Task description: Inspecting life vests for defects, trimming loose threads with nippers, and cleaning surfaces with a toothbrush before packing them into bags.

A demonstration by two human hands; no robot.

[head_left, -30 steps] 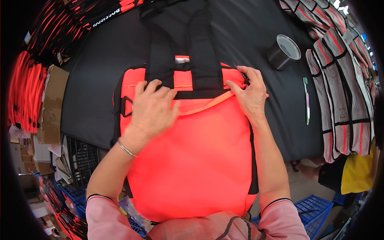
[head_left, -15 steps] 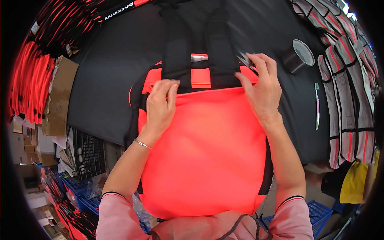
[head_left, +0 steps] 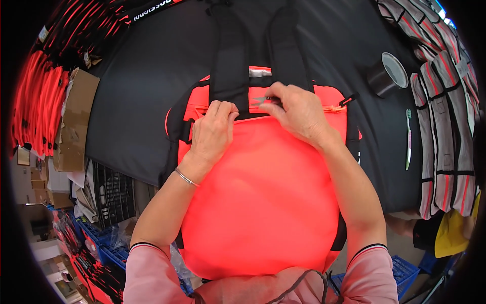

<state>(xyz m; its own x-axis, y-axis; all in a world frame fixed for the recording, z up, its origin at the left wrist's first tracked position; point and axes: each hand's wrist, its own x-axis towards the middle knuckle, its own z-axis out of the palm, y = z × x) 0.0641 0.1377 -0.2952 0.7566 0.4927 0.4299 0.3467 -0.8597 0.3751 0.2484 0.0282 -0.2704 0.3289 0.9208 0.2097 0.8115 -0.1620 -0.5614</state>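
Note:
A bright orange-red bag (head_left: pixel 263 202) with black trim lies flat on the black table (head_left: pixel 152 81), reaching down to my body. Two black straps (head_left: pixel 230 66) run up from its top edge. My left hand (head_left: pixel 212 131) pinches the bag's top seam just below the left strap, fingers curled over it. My right hand (head_left: pixel 298 114) rests on the top edge under the right strap. It holds a small pair of metal snips (head_left: pixel 264 100) whose tips point left toward my left hand's fingers. An orange zip pull (head_left: pixel 335 108) lies just right of my right hand.
A dark roll of tape (head_left: pixel 387 73) stands at the table's right. A thin green and pink tool (head_left: pixel 407 139) lies below the roll. Grey and red pieces (head_left: pixel 445 126) are stacked along the right edge and orange ones (head_left: pixel 35 101) on the left. A cardboard box (head_left: pixel 73 121), a black crate (head_left: pixel 114 195) and blue crates (head_left: pixel 109 248) are at lower left.
Both hands have moved from the bag's upper corners toward the middle of its top edge. The snips now point at the seam between them. The bag sits more central in view.

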